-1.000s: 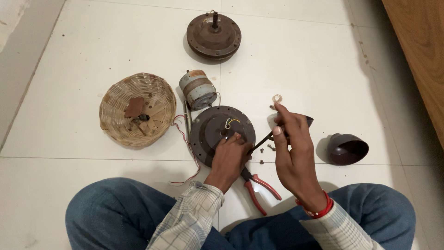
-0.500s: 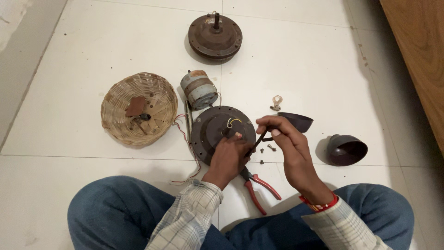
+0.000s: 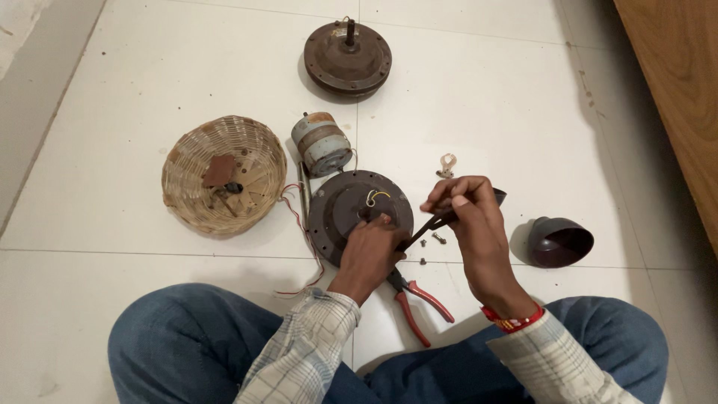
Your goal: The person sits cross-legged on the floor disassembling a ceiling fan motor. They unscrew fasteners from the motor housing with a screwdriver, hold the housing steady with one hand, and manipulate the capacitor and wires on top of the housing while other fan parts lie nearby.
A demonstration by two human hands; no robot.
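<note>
A round dark metal motor cover point(image 3: 345, 213) lies on the white floor in front of me, with a yellow wire at its centre hole. My left hand point(image 3: 372, 251) rests on its near right edge, fingers pressing down. My right hand point(image 3: 473, 217) grips a thin dark tool point(image 3: 422, 227) whose tip points down-left at the cover's right rim. A few small screws point(image 3: 432, 239) lie on the tile just under the tool.
Red-handled pliers point(image 3: 419, 299) lie by my knees. A wicker basket point(image 3: 223, 173) with small parts sits left. A cylindrical motor core point(image 3: 322, 144) and a second round housing point(image 3: 348, 58) lie beyond. A dark cup-shaped cover point(image 3: 559, 241) sits right; a wooden panel point(image 3: 673, 82) runs along the far right.
My right hand has come down and left with the tool, from raised above the floor to the cover's right rim. My left hand stayed on the cover.
</note>
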